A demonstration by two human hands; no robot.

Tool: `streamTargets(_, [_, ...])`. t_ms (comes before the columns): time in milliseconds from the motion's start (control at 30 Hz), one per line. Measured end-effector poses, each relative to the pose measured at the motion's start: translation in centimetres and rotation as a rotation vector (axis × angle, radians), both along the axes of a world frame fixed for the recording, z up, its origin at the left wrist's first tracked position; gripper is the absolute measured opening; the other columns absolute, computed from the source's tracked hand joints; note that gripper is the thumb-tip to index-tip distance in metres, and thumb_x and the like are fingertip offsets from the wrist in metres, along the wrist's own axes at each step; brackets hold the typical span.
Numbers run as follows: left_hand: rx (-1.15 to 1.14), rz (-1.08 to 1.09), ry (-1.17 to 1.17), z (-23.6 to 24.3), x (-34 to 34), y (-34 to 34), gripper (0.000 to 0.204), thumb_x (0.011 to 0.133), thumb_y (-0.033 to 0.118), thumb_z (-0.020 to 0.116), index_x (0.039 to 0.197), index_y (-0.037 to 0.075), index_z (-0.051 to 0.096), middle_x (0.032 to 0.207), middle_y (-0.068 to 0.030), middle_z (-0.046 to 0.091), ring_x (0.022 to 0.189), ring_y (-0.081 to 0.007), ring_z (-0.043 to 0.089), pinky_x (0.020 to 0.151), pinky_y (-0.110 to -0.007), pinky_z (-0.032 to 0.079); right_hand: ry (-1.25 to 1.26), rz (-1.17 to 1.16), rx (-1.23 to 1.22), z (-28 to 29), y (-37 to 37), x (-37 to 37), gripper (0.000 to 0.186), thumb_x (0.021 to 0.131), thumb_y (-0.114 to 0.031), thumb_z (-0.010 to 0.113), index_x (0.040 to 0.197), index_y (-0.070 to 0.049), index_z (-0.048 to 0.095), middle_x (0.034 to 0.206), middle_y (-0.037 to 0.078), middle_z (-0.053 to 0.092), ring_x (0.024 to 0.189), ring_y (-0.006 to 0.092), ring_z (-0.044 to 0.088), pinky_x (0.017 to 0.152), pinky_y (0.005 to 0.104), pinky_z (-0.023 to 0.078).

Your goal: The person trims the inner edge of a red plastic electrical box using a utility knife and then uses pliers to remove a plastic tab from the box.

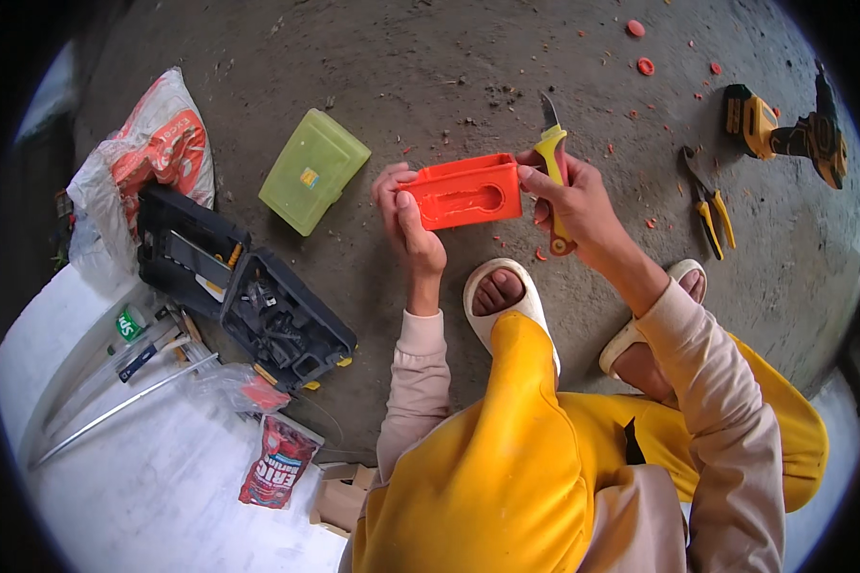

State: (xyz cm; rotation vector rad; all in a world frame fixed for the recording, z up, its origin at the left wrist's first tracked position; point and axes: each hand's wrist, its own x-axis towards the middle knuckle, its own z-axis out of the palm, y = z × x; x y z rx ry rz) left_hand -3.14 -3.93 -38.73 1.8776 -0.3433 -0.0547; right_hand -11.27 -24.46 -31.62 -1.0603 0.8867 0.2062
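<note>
Between my hands is an orange-red plastic box (459, 179), with a long slot, rounded and wider at its right end, cut in the face toward me. My left hand (407, 212) grips its left end, thumb on the front face. In my right hand (575, 196) is a yellow and red utility knife (553, 153), its blade bared and pointing away from me. The fingertips of that hand also touch the box's right end. The slot's edge looks rough.
A green lidded case (313, 172) lies left of the box, beside an open black toolbox (287, 320) and a white-orange sack (167, 143). Right are pliers (707, 205) and a cordless drill (784, 129). Red plastic discs (646, 66) and scraps dot the concrete floor. My sandalled feet (502, 291) are close below.
</note>
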Motion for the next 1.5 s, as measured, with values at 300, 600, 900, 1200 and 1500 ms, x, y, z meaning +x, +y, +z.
streamTargets(300, [-0.174,0.033,0.055,2.1,-2.1,-2.3,0.053,0.106,0.054,0.039,0.107,0.002,0.049,0.105,-0.0093,0.049,0.093,-0.0201,0.048,0.090,-0.035,0.042,-0.004,0.014,0.027,0.4,-1.0,-1.0,0.033,0.099,-0.031,0.075,0.116,-0.005,0.066,0.087,0.000,0.066,0.061,0.0041,0.057,0.051,0.0220,0.045])
streamTargets(600, [-0.078,0.024,0.032,3.6,-1.4,-2.5,0.057,0.106,0.056,0.034,0.095,0.001,0.048,0.096,-0.0109,0.050,0.085,-0.0203,0.049,0.080,-0.036,0.042,0.038,0.023,0.040,0.9,-0.7,-1.6,0.033,0.099,-0.030,0.075,0.118,-0.005,0.066,0.088,0.000,0.067,0.060,0.0046,0.057,0.050,0.0226,0.045])
streamTargets(900, [-0.080,0.026,0.014,3.2,-1.2,-2.4,0.058,0.106,0.055,0.034,0.096,0.001,0.050,0.096,-0.0113,0.051,0.086,-0.0205,0.050,0.080,-0.036,0.042,0.025,0.037,0.030,0.5,-0.6,-1.7,0.041,0.098,-0.036,0.076,0.123,-0.006,0.064,0.088,-0.002,0.065,0.060,0.0030,0.057,0.050,0.0200,0.046])
streamTargets(1200, [-0.084,-0.015,0.052,3.5,-1.5,-1.8,0.047,0.105,0.049,0.046,0.099,0.002,0.046,0.094,-0.0083,0.046,0.086,-0.0175,0.046,0.079,-0.034,0.040,0.023,0.058,0.011,0.7,-0.9,-1.4,0.031,0.100,-0.031,0.073,0.117,-0.006,0.066,0.089,-0.001,0.066,0.061,0.0032,0.055,0.051,0.0215,0.044])
streamTargets(1500, [-0.355,-0.154,0.617,4.9,-6.7,1.7,0.018,0.101,0.013,0.062,0.111,0.001,0.055,0.100,-0.0024,0.060,0.087,-0.0096,0.053,0.081,-0.026,0.045,0.139,0.679,-0.862,-0.2,-7.2,-7.1,0.021,0.092,-0.021,0.071,0.105,-0.005,0.066,0.087,0.006,0.068,0.072,0.0292,0.065,0.069,0.0386,0.054])
